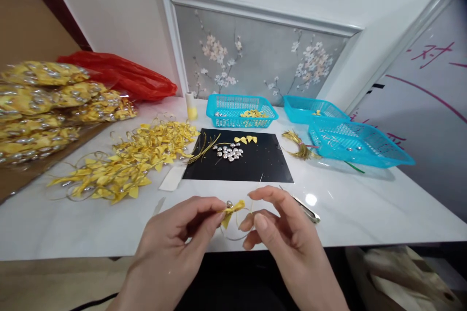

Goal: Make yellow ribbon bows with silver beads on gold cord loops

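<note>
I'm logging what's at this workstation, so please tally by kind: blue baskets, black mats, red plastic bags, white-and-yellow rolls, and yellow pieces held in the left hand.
Blue baskets: 3
Black mat: 1
Red plastic bag: 1
White-and-yellow roll: 1
Yellow piece in the left hand: 1
Total: 7

The left hand (175, 243) pinches a yellow ribbon (226, 218) with a silver bead (229, 203) at its top. A thin cord (233, 239) loops from it to the right hand (288, 248); whether those fingers grip it is unclear. Beyond them on the white counter (368, 214) lie a black mat (259, 165) bearing loose beads (231, 153), a blue basket (221, 123) behind it, and yellow ribbons (134, 155) heaped to the left.
</note>
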Demonstrator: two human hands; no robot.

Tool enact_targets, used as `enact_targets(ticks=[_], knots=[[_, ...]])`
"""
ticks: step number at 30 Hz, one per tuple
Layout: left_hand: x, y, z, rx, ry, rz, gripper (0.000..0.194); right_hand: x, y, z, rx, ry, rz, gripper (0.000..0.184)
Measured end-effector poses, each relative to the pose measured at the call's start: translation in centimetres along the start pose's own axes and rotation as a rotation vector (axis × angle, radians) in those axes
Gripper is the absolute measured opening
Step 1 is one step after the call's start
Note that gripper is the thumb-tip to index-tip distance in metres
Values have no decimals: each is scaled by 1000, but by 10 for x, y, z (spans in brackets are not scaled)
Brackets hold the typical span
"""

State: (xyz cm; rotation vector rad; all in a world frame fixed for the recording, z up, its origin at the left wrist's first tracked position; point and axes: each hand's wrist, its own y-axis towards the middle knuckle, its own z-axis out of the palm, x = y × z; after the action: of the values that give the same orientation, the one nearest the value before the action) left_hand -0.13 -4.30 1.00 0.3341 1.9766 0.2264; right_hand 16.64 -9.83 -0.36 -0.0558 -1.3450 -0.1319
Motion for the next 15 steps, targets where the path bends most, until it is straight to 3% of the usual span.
enact_targets(ticks=[6,10,15], knots=[[0,-3,0,-59,71,83,9,-11,-1,10,3,152,9,31],[-1,-3,1,-33,68,186,15,-11,0,12,84,236,42,30],[-2,-3,-1,-18,125,197,15,-3,-1,15,86,381,20,24]])
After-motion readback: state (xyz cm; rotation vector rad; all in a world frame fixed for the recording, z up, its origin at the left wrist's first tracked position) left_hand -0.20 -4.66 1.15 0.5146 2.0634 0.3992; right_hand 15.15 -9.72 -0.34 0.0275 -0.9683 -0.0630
